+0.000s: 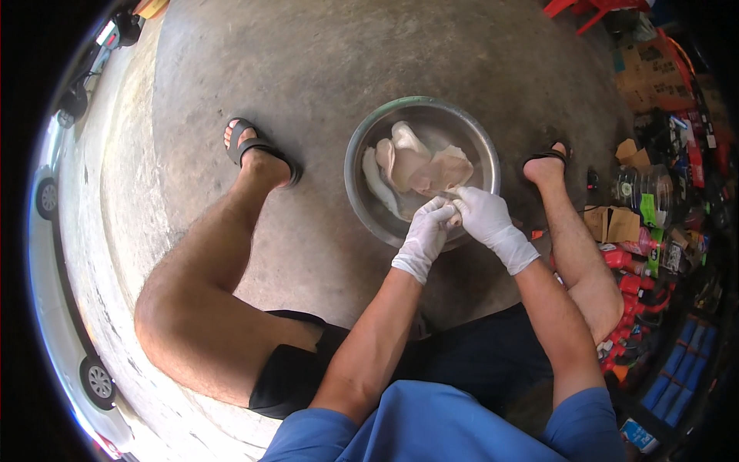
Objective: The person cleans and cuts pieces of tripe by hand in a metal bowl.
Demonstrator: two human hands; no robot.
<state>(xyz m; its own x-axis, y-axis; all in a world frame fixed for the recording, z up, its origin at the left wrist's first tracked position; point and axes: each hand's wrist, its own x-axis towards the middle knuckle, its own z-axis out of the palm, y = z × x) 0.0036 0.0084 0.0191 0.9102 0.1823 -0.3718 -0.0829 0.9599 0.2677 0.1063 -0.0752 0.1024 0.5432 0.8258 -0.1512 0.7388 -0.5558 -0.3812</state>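
Observation:
On the concrete floor between my feet stands a round metal basin [422,102]. Several pale, soft pieces of what looks like raw meat [408,163] lie in it, some whitish, some pinkish. Over its near rim, both my hands wear white gloves and meet side by side. My left hand [426,232] is closed, its thumb and fingers pinching the near end of a pale meat piece [448,168]. Just to the right, my right hand [488,219] is closed on the same piece. The fingers partly hide the pinched end.
My sandalled left foot [258,150] and right foot [547,162] flank the basin. Along the right are cardboard boxes [612,224], red bottles [627,289] and other clutter. A red plastic chair [589,11] stands at the far right. Cars [58,269] are parked at the left.

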